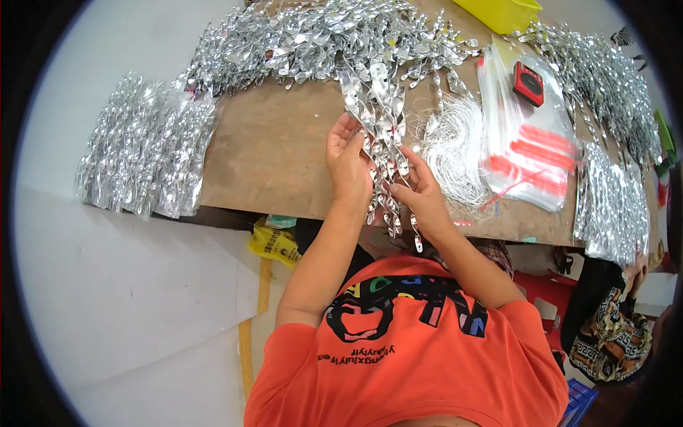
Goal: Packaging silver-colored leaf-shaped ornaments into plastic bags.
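Observation:
Shiny silver twisted strips (384, 135) hang in a bundle between my hands, running from the large heap of like strips (306, 46) at the far side down past the table's near edge. My left hand (348, 167) is closed around the left side of the bundle, thumb on top. On its right side, lower down, my right hand (421, 196) pinches some strips between thumb and fingers. The strips partly hide the fingertips of both hands. Just right of my right hand lies a loose coil of thin white string (455, 153).
Clear plastic bags with red bands (526, 167) lie to the right, a small red device (528, 83) on them. Packed silver strips (146, 146) cover the left end; more (612, 206) hang at right. A yellow bin (509, 14) stands far back. Another person's patterned clothing (612, 334) shows lower right.

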Demonstrator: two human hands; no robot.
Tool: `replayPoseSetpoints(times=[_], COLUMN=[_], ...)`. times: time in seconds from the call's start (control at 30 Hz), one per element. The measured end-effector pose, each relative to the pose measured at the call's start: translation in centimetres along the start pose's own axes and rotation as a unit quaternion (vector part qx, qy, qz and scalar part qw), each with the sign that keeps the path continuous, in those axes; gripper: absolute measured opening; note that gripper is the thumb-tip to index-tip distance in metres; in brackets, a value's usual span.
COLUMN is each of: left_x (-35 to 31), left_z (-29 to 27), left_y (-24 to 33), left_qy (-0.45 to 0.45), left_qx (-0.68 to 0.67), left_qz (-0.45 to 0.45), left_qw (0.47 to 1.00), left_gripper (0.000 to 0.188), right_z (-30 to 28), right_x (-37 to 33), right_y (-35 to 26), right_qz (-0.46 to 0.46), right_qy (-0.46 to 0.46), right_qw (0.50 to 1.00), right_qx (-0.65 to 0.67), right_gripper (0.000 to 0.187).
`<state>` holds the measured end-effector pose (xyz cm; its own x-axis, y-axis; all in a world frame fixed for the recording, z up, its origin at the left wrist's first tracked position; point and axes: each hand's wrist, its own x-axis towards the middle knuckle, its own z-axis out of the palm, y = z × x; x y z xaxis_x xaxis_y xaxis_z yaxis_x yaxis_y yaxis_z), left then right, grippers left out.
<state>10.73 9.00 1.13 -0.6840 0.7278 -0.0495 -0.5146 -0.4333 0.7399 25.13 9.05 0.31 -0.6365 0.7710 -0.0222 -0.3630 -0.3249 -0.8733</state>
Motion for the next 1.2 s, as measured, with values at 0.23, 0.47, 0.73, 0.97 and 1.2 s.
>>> replayPoseSetpoints(times=[0.23, 0.47, 0.73, 0.97, 1.2], left_x=[0.1, 0.6, -1.3, -0.6, -1.1], left_z=[0.7, -0.2, 0.6, 0.3, 0.8], left_y=[0.3, 0.2, -0.2, 0.7, 0.5], left_qy=[-0.026, -0.012, -0.043, -0.056, -0.060], left_qx=[-0.039, -0.031, -0.018, -0.071, -0.029], left_qz=[0.000, -0.013, -0.041, -0.031, -0.033], left_qw=[0.999, 0.999, 0.998, 0.995, 0.997], left_gripper=[0.040, 0.032, 0.037, 0.027, 0.024], right_z=[0.1, 0.0, 0.8, 0.5, -0.5], right_x=[-0.7, -0.1, 0.5, 0.0, 0.0], right_y=[-0.3, -1.1, -1.8, -1.5, -0.4], right_qz=[0.010, -0.014, -0.037, -0.050, -0.052], right_qy=[-0.044, -0.016, -0.018, 0.008, 0.006], right_qw=[0.997, 0.998, 0.996, 0.994, 0.981], right_qx=[-0.067, -0.059, -0.080, -0.099, -0.189], right_gripper=[0.068, 0.066, 0.067, 0.072, 0.070])
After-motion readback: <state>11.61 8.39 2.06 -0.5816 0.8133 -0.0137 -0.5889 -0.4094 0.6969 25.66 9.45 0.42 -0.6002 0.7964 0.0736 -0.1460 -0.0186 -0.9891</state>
